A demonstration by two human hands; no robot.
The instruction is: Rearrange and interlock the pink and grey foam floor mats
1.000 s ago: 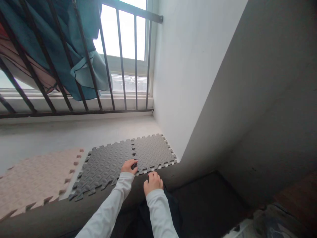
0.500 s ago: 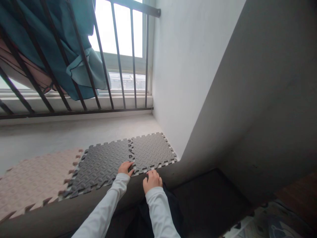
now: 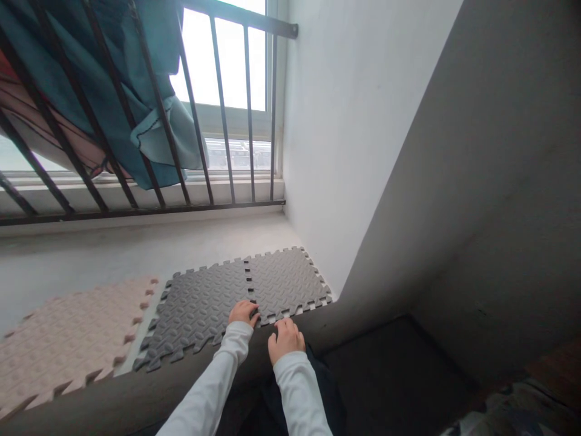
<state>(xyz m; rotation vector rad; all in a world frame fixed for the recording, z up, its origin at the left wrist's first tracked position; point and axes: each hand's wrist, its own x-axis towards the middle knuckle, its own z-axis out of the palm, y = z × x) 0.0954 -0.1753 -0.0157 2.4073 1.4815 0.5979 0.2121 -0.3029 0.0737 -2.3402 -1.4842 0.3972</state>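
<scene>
Two dark grey foam puzzle mats lie side by side on the ledge. My left hand [image 3: 244,313] is curled over the near right corner of the left grey mat [image 3: 200,309], with its thumb and fingers gripping the edge beside the seam. Just below the front edge of the right grey mat [image 3: 288,278] is my right hand [image 3: 287,340], its fingers slightly bent and apart, with nothing visible in it. The fingertips come close to the mat's toothed edge; whether they touch it I cannot tell. Small dark holes mark the seam between the grey mats.
A pink foam mat [image 3: 82,327] lies to the left, with a strip of pale ledge [image 3: 144,330] between it and the grey ones. Behind stand a dark metal railing [image 3: 227,206] and a window with teal cloth [image 3: 154,133]. A white wall [image 3: 336,151] borders the right side.
The left grey mat has shifted right against the other grey mat, and their seam has narrowed. The gap beside the pink mat has widened. My left hand moved along with it.
</scene>
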